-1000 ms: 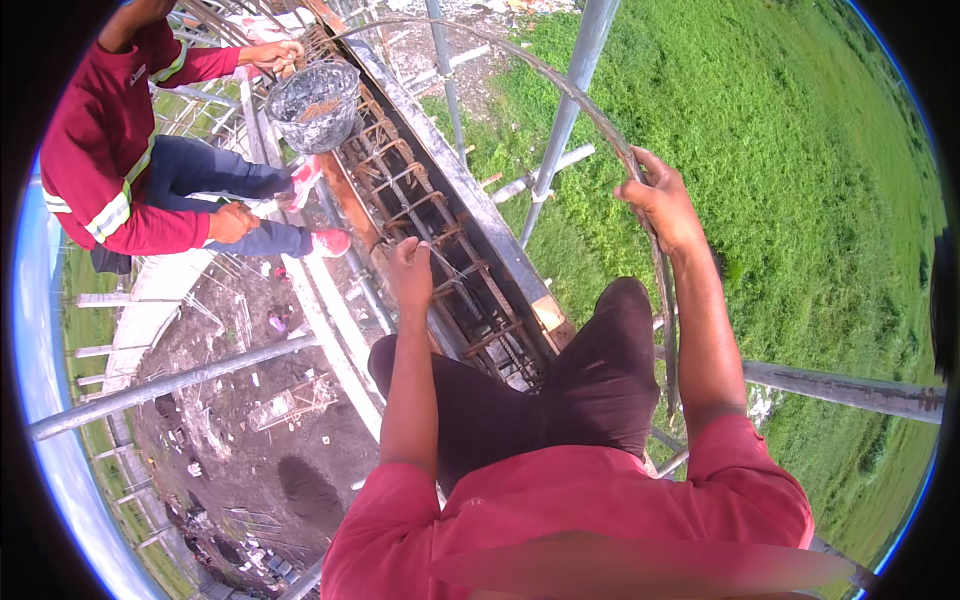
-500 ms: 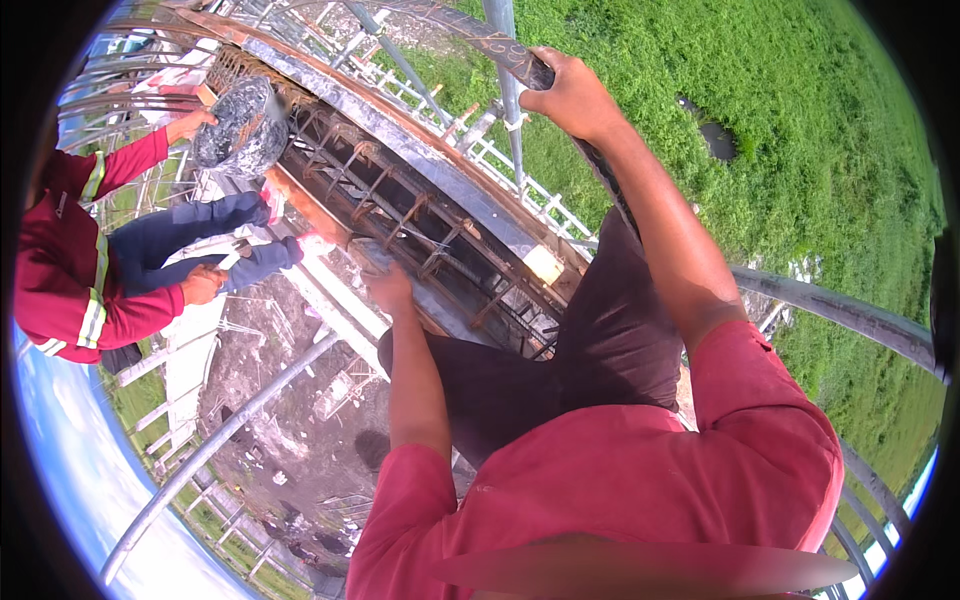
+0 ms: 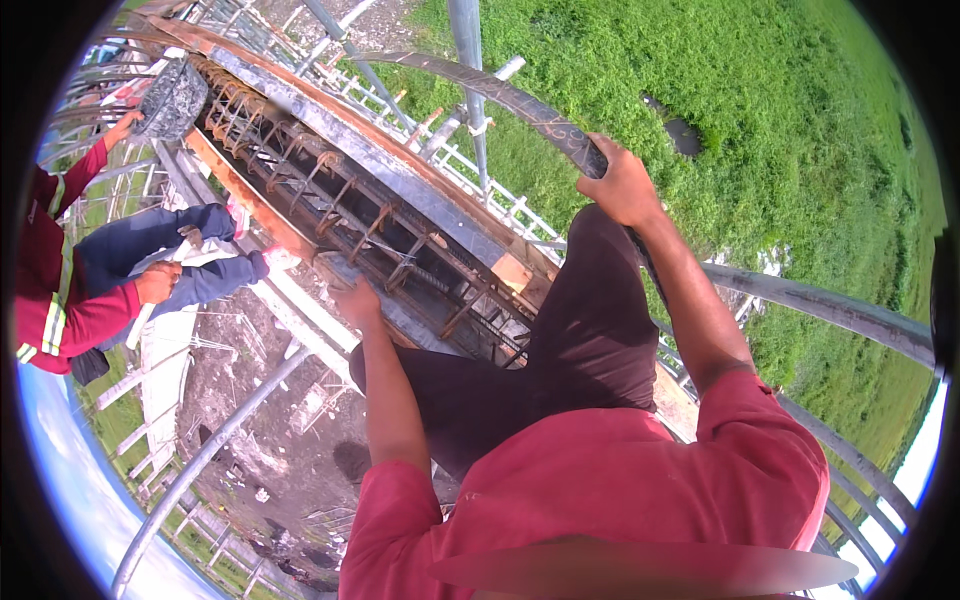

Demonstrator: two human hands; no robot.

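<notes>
My right hand point(image 3: 622, 182) is closed round a thick dark hose point(image 3: 520, 108). One part of the hose arcs away to the far left; the other runs down beneath my right forearm beside my knee. My left hand point(image 3: 357, 302) is low on the near side of the formwork, its fingers curled over a grey board edge point(image 3: 336, 268); the fingertips are partly hidden. Between my hands lies the long formwork trough with a rusty rebar cage point(image 3: 370, 225) inside. At the left a co-worker's hand point(image 3: 124, 128) holds a cement-smeared black bucket point(image 3: 172, 102) by its rim.
The co-worker's other hand point(image 3: 158, 283) grips a hammer-like tool with a pale handle. Steel scaffold pipes point(image 3: 830, 308) cross on both sides. A grey-topped form side point(image 3: 380, 160) borders the trough. Far below are bare ground point(image 3: 260, 400) and grass point(image 3: 800, 150).
My right hand has come down and nearer to me with the hose. The co-worker's bucket has moved away to the far left and turned. The whole view has shifted slightly.
</notes>
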